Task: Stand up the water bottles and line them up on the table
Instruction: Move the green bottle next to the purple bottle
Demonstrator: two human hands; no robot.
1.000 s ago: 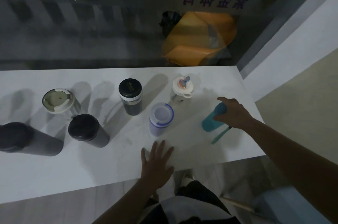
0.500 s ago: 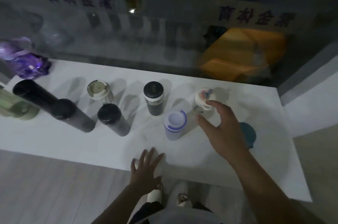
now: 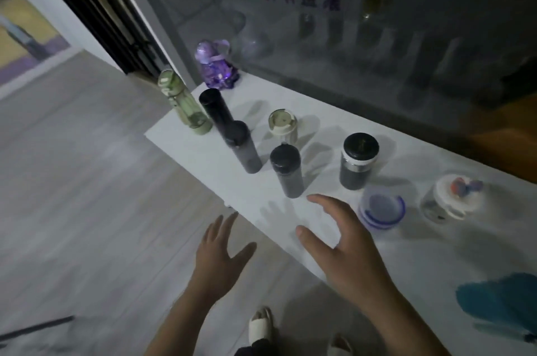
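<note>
Several bottles stand upright on the white table [image 3: 436,254]: a green bottle [image 3: 186,105], a purple bottle [image 3: 216,66], two tall dark bottles [image 3: 216,108] [image 3: 242,146], a cream-lidded bottle [image 3: 283,126], a short dark bottle [image 3: 286,169], a black-lidded flask [image 3: 359,159], a blue-rimmed cup [image 3: 380,210], a white-lidded bottle [image 3: 449,200] and a blurred teal bottle [image 3: 505,300]. My left hand [image 3: 220,256] hovers open off the table's front edge. My right hand [image 3: 343,242] is open above the table, just in front of the short dark bottle, holding nothing.
A dark glass window [image 3: 348,35] with purple lettering runs behind the table. Grey wood floor [image 3: 87,181] lies to the left and in front. My feet in light shoes [image 3: 261,323] show below the table edge.
The view swung left. My right hand left the teal bottle, passed the white-lidded bottle and moved left toward the dark bottles. My left hand lifted off the table edge.
</note>
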